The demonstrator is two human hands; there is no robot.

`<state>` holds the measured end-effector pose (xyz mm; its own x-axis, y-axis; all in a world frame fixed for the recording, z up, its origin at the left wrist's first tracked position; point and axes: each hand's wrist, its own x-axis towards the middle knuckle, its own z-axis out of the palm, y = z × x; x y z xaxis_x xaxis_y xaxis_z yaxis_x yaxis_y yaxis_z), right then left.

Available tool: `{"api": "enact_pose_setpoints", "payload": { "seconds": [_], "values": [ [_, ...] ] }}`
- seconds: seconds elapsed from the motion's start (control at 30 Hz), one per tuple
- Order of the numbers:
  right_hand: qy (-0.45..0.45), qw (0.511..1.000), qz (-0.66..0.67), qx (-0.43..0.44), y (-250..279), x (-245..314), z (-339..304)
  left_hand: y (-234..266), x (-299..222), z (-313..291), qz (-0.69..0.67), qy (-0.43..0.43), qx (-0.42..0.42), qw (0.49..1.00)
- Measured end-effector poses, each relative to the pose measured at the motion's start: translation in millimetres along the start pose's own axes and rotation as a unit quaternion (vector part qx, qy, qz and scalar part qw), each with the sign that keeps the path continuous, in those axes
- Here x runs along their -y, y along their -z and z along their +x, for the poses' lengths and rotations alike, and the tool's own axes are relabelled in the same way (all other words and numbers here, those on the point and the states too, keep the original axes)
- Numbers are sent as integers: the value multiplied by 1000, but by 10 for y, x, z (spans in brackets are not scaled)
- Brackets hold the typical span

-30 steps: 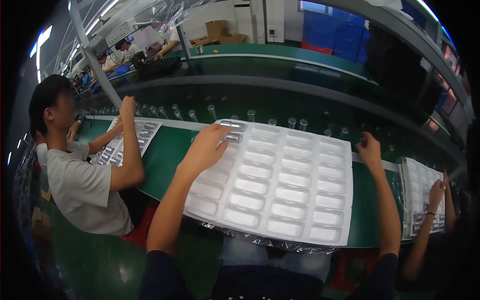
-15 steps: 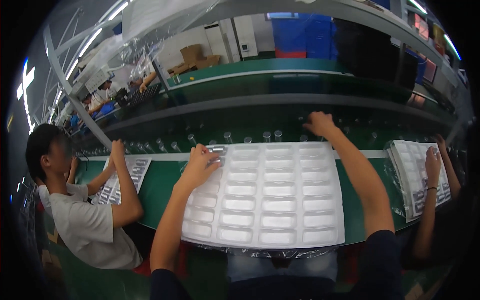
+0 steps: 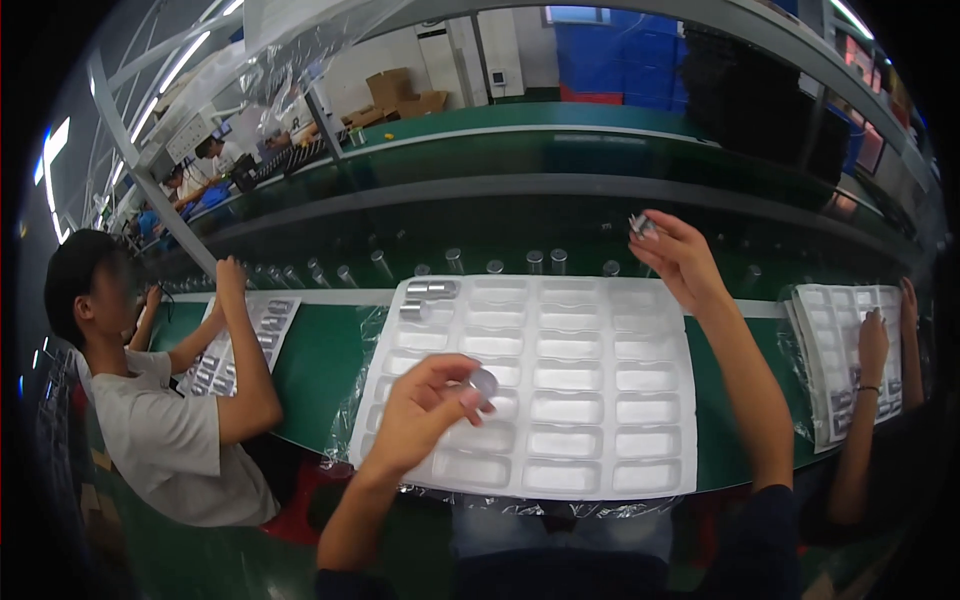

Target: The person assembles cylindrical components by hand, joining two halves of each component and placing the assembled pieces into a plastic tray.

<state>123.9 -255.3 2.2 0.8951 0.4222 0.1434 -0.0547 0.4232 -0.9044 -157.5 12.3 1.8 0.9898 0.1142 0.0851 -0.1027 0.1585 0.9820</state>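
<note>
A white moulded tray (image 3: 480, 472) with rows of oblong pockets lies in front of me. Short silver metal cylinders (image 3: 431, 290) lie on their sides in its far left pockets. Above the tray's left middle, my left hand (image 3: 425, 405) is closed around a silver cylinder (image 3: 484, 382), its round end showing. My right hand (image 3: 675, 258) is raised beyond the tray's far right corner, fingers pinched on a small shiny metal piece (image 3: 641, 226), probably another cylinder; the fingers partly hide it.
Several silver cylinders (image 3: 535, 263) stand upright along the dark conveyor (image 3: 480, 225) behind the tray. To the left, a person (image 3: 165, 420) works at a partly filled tray (image 3: 275, 325). Another person's hand (image 3: 873, 340) is over a tray (image 3: 815, 350) on the right. Clear plastic film sticks out under my tray.
My left hand has moved from the far left pockets toward me, now holding a cylinder up. My right hand has lifted off the conveyor with a metal piece. Cylinders left in the far left pockets now show.
</note>
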Motion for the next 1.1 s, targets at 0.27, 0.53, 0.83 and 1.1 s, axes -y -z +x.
{"api": "enact_pose_setpoints", "payload": {
  "seconds": [0.27, 0.53, 0.83, 1.1],
  "values": [
    [-49, 986, 12, 161, -440, -93, -1435, -748, 387, -291, -259, 43, -7, 965],
    [-99, 980, 35, 167, -543, -69, -1861, -1049, 642, -431, -313, 50, -34, 948],
    [-47, 987, -104, 115, -673, -73, -2082, -1170, 616, -472, -210, -30, -67, 975],
    [168, 888, -377, 204, -688, 48, -2055, -1094, 634, -463, -116, -87, -39, 989]
  ]
}}
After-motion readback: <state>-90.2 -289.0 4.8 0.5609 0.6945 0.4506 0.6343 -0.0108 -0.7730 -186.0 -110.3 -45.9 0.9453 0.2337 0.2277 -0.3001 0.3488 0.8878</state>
